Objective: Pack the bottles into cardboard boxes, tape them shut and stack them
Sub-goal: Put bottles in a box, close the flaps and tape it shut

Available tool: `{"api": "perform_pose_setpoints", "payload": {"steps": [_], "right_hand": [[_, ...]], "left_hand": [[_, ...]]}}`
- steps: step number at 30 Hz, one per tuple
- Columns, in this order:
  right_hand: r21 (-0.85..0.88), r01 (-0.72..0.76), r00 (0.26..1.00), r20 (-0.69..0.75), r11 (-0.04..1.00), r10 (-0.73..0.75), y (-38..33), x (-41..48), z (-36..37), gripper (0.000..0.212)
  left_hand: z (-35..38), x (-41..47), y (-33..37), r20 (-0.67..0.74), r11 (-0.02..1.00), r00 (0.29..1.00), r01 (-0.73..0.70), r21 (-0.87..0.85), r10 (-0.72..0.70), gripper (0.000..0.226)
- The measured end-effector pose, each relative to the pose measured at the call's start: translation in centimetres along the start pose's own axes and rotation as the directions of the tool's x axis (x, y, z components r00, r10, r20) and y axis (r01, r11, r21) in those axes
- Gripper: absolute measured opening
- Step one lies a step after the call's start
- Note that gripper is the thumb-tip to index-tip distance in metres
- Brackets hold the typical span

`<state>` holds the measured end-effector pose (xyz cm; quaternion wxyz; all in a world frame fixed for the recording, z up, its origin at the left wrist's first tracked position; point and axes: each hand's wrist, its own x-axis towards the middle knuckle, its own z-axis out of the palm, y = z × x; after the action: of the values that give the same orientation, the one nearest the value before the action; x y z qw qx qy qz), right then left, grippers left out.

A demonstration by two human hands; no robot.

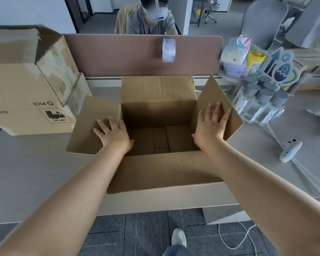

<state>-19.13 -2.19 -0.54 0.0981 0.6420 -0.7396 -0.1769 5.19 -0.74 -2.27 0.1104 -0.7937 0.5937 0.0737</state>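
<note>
An open cardboard box [158, 100] stands on the desk in front of me, its four flaps spread and nothing inside. My left hand [112, 133] presses flat with straight fingers on the left flap [87, 124]. Flat against the right flap [219, 100] lies my right hand [211, 124], pushing it outward. Several clear bottles with grey caps [260, 104] stand grouped on the desk to the right of the box. A roll of tape [168, 50] hangs on the brown divider behind the box.
Stacked cardboard boxes [26, 85] with PICO print fill the left of the desk. A white controller [289, 150] with cables lies at the right. Bags and a yellow tub [255, 60] sit on a shelf at the back right. A person sits behind the divider [118, 54].
</note>
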Motion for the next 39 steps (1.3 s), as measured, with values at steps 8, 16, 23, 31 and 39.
{"api": "perform_pose_setpoints", "payload": {"steps": [8,16,23,31,39], "right_hand": [[0.341,-0.125,0.970,0.238,0.932,0.043,0.1,1.6,2.8,0.085],[0.568,-0.232,0.961,0.259,0.790,0.096,1.2,2.5,4.5,0.049],[0.636,-0.257,0.956,0.275,0.728,0.097,1.1,2.4,4.2,0.042],[0.693,-0.238,0.968,0.226,0.680,0.109,1.4,1.9,3.8,0.045],[0.685,-0.071,0.950,0.269,0.725,-0.161,2.6,-0.2,3.5,0.092]], "left_hand": [[2.8,1.4,-1.0,-0.049,0.967,0.999,-0.017,-0.253,0.005,0.089],[3.2,2.1,-1.2,-0.100,0.923,0.991,0.043,-0.382,-0.087,0.065],[3.6,2.2,-1.6,-0.101,0.879,0.988,0.059,-0.473,-0.120,0.059],[2.6,1.9,-1.8,-0.149,0.790,0.983,-0.004,-0.613,-0.111,0.055],[1.8,-1.0,-3.7,0.100,0.824,0.937,-0.239,-0.514,0.334,0.095]]}}
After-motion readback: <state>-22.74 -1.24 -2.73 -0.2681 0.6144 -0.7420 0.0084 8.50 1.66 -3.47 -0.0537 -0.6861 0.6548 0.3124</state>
